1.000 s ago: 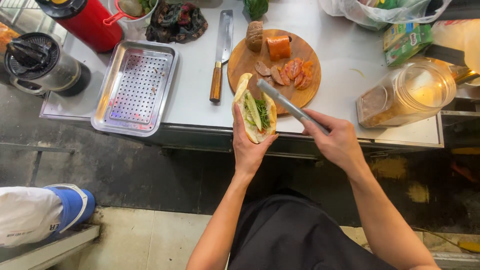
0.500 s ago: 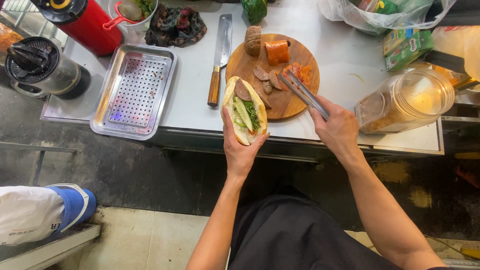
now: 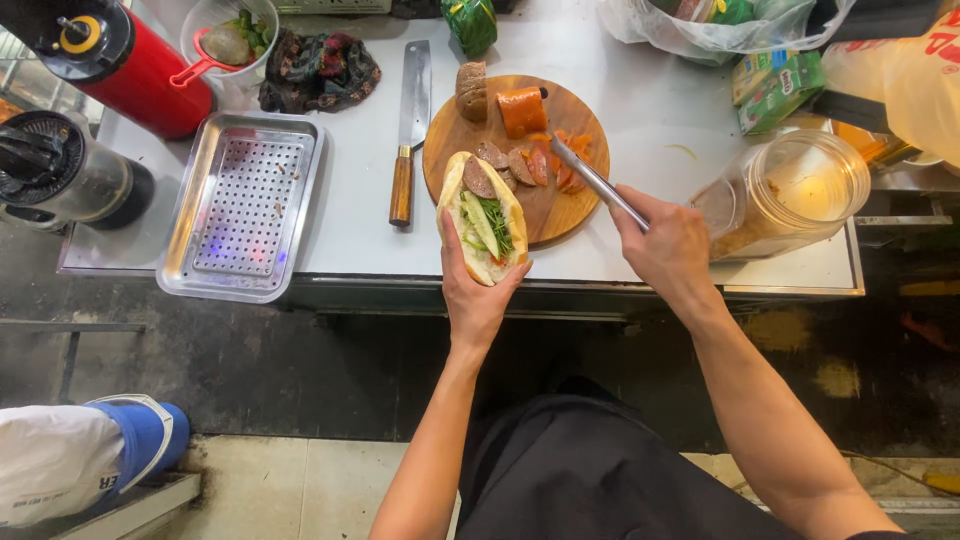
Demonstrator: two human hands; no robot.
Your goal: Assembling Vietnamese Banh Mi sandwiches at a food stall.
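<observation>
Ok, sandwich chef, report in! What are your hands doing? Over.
Left hand cradles open sandwich. Right hand grips tongs, tips at orange slices on cutting board. Nothing blocking.

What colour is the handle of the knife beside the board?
Brown wood, on the knife; head view shows it.

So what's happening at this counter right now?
A person is filling a sandwich. The left hand holds an open bread roll, already holding greens and a slice of meat, at the near edge of a round wooden board. The right hand holds metal tongs whose tips reach the orange slices on that board. A cleaver lies left of the board, beside a perforated metal tray. A clear plastic jar stands to the right.
</observation>
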